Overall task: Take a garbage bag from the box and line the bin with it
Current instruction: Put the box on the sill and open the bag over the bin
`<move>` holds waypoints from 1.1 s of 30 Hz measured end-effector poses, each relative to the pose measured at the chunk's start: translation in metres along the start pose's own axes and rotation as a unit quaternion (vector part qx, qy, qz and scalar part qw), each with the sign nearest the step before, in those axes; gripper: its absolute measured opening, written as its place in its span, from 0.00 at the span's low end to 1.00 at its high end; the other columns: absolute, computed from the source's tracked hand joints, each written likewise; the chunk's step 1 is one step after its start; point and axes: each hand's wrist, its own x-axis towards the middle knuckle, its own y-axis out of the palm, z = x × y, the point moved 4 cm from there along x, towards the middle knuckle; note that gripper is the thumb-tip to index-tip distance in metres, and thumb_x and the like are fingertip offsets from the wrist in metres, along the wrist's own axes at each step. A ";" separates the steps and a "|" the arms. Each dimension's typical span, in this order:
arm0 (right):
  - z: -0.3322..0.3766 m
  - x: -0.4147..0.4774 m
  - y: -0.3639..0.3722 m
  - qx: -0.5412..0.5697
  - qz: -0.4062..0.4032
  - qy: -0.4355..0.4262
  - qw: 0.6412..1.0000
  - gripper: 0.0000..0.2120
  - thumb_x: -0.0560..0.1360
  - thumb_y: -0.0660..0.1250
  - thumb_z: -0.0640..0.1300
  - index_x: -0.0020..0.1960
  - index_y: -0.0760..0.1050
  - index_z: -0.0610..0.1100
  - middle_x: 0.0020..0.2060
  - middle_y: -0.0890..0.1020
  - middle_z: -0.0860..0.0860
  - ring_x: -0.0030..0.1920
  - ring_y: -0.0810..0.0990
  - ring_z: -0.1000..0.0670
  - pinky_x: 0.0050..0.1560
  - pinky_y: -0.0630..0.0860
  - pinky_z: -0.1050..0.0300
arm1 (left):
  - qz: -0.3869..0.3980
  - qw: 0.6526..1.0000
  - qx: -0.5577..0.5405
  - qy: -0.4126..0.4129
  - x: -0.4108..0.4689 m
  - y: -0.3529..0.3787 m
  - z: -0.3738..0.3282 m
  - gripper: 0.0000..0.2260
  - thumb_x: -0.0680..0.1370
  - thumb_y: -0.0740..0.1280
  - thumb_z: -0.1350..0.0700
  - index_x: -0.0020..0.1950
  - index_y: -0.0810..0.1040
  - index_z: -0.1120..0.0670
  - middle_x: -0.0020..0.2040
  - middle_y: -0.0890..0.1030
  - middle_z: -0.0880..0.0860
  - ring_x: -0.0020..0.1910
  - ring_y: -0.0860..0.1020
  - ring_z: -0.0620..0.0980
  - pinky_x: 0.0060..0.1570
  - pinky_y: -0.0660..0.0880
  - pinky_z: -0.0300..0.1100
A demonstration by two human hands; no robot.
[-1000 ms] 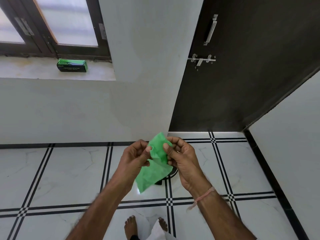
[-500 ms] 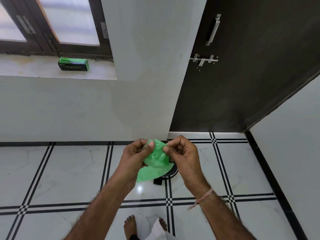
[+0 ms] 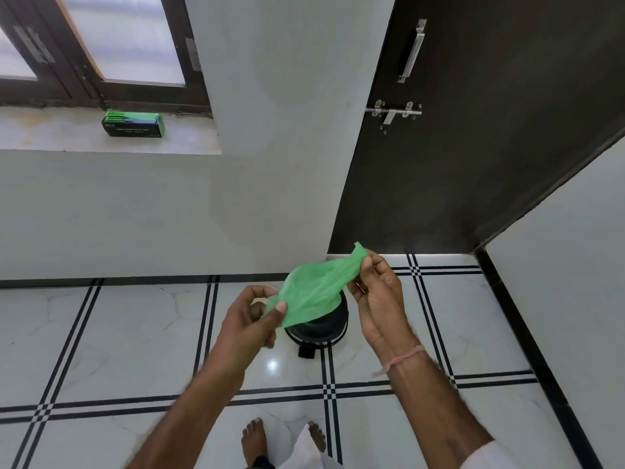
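A thin green garbage bag [image 3: 314, 292] is stretched between my two hands in mid-air. My left hand [image 3: 252, 321] pinches its lower left edge between thumb and fingers. My right hand [image 3: 380, 296] pinches its upper right corner, higher and further away. Below the bag, on the floor, stands a small black round bin [image 3: 324, 328] with a foot pedal; the bag hides most of its top. The green and black garbage bag box [image 3: 133, 123] lies on the window sill at the far left.
A white wall corner rises just behind the bin, with a dark door [image 3: 473, 130] with a bolt and handle to its right. White floor tiles with black lines spread all around. My bare feet [image 3: 253, 438] stand near the bottom edge.
My hands have moved apart, the right one up and to the right, and the bunched bag has been pulled out into a wider sheet, uncovering part of the bin.
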 end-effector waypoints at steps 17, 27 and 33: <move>0.016 0.026 0.026 0.019 0.027 0.061 0.998 0.08 0.84 0.62 0.42 0.50 0.79 0.42 0.42 0.82 0.45 0.42 0.81 0.48 0.38 0.83 0.58 | 0.130 0.978 0.132 0.098 0.018 0.045 -0.022 0.22 0.71 0.75 0.35 0.57 0.81 0.49 0.53 0.85 0.47 0.50 0.84 0.47 0.45 0.83 0.43; 0.001 0.031 0.027 -0.008 0.054 0.076 0.996 0.11 0.83 0.65 0.44 0.61 0.74 0.38 0.49 0.85 0.43 0.46 0.86 0.47 0.43 0.85 0.55 | 0.047 0.996 0.024 0.065 0.031 0.062 -0.031 0.10 0.77 0.75 0.56 0.45 0.83 0.63 0.35 0.84 0.55 0.31 0.82 0.47 0.31 0.76 0.37; 0.002 0.003 0.013 -0.214 0.104 0.074 0.968 0.24 0.75 0.71 0.62 0.54 0.80 0.40 0.43 0.84 0.48 0.42 0.80 0.51 0.41 0.75 0.58 | 0.006 0.997 -0.004 0.073 0.036 0.065 -0.029 0.16 0.74 0.78 0.56 0.46 0.78 0.67 0.42 0.81 0.67 0.37 0.81 0.55 0.38 0.80 0.46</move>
